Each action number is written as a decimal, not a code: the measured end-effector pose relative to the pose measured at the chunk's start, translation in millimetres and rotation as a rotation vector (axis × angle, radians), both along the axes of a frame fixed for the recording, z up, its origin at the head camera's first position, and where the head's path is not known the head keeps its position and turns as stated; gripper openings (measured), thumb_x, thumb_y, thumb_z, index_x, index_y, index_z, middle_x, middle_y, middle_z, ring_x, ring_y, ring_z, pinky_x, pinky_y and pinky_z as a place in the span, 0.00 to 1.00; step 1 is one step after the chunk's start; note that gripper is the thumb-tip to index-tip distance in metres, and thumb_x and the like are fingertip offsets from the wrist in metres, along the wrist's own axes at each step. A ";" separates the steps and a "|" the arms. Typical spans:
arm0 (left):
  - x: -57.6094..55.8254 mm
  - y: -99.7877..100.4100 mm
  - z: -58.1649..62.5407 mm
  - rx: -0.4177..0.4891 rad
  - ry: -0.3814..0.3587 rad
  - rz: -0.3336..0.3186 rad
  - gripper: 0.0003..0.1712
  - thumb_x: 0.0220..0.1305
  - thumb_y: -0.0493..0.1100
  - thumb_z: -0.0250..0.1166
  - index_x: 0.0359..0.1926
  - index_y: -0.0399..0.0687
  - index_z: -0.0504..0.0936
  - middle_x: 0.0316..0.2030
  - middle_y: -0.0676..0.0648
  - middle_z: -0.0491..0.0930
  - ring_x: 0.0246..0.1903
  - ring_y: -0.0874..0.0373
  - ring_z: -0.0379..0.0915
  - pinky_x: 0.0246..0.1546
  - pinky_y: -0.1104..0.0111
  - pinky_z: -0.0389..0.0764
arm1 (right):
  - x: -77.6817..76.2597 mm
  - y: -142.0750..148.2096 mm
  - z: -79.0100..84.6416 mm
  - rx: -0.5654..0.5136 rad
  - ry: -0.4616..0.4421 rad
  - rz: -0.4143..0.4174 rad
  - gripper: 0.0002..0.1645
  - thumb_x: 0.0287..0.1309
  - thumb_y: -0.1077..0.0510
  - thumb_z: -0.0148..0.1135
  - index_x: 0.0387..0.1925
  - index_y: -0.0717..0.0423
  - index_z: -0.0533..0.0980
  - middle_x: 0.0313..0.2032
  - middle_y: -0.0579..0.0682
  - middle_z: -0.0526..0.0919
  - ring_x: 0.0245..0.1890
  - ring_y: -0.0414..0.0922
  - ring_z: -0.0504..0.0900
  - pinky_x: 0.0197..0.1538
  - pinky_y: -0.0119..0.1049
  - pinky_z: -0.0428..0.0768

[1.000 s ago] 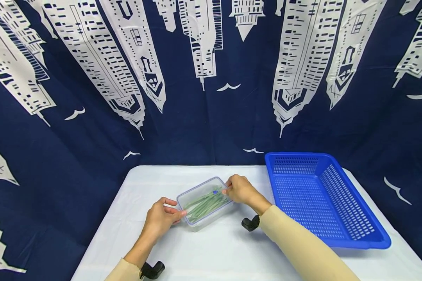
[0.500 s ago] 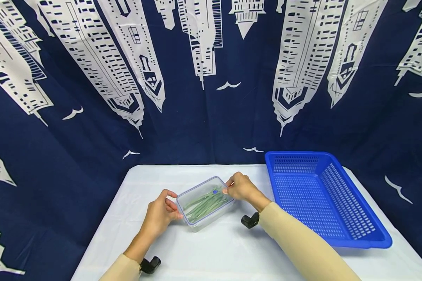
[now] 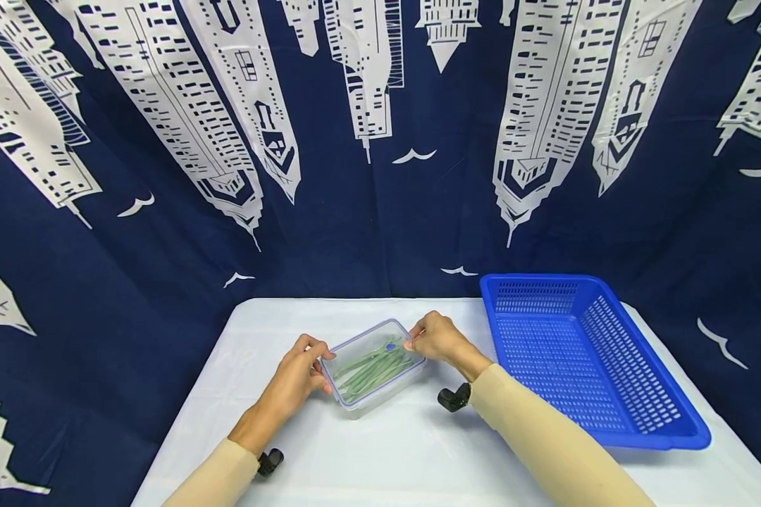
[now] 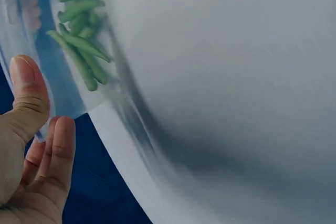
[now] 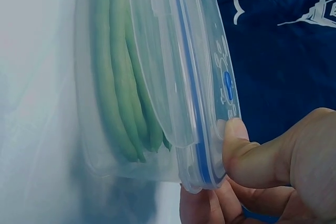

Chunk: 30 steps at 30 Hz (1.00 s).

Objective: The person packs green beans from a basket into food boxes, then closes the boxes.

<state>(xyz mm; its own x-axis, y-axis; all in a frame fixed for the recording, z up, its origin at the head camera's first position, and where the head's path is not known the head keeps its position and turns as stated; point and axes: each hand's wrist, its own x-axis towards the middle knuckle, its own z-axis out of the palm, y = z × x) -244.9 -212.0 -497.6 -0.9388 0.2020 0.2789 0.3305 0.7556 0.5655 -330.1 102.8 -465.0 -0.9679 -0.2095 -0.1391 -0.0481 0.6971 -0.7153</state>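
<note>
A clear rectangular food container (image 3: 393, 400) sits at an angle on the white table, with green beans (image 5: 123, 77) visible inside. Its clear lid (image 3: 354, 350), with a blue seal and a blue button, lies on top. A side flap (image 5: 160, 77) stands out from the wall in the right wrist view. My left hand (image 3: 297, 377) grips the left end, forefinger over the lid's edge and thumb at the near side. My right hand (image 3: 440, 339) pinches the lid's right end, thumb on top and fingers beneath the rim. The left fingertips are partly hidden behind the container.
A blue perforated plastic basket (image 3: 656, 366) stands at the right of the white table (image 3: 368, 465), close to my right forearm. Behind the table hangs a navy cloth (image 3: 380, 232) printed with white buildings and birds.
My left hand has shifted forward along the container's left end. Its forefinger has come over the lid's edge, while its thumb has left the near corner of the lid. My right hand stays put.
</note>
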 end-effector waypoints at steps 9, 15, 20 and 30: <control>-3.6 -6.7 -16.1 0.072 0.006 -0.058 0.25 0.57 0.26 0.87 0.51 0.43 0.86 0.59 0.46 0.79 0.41 0.61 0.82 0.43 0.73 0.87 | -6.1 0.0 -10.6 0.057 0.028 0.040 0.15 0.68 0.55 0.86 0.48 0.62 0.92 0.40 0.53 0.95 0.44 0.50 0.90 0.56 0.49 0.91; -3.6 -16.5 -4.0 0.092 -0.103 -0.112 0.33 0.59 0.22 0.85 0.64 0.45 0.89 0.58 0.40 0.83 0.49 0.59 0.84 0.52 0.72 0.93 | 2.0 2.2 -2.3 0.074 0.046 0.091 0.19 0.70 0.50 0.85 0.48 0.62 0.92 0.42 0.52 0.95 0.45 0.48 0.89 0.56 0.48 0.91; -1.9 -15.6 7.8 0.053 -0.096 -0.078 0.31 0.73 0.21 0.66 0.70 0.47 0.88 0.62 0.40 0.86 0.52 0.55 0.86 0.54 0.64 0.93 | 13.2 -1.0 16.8 0.103 -0.021 0.069 0.20 0.71 0.54 0.84 0.55 0.64 0.90 0.53 0.61 0.95 0.54 0.55 0.89 0.64 0.57 0.89; 2.6 19.8 19.4 -0.205 -0.194 -0.149 0.58 0.67 0.74 0.82 0.89 0.58 0.72 0.86 0.44 0.70 0.84 0.39 0.68 0.80 0.31 0.73 | 29.4 3.2 24.1 0.103 -0.107 0.104 0.22 0.76 0.56 0.79 0.60 0.67 0.85 0.48 0.60 0.94 0.34 0.48 0.94 0.47 0.44 0.92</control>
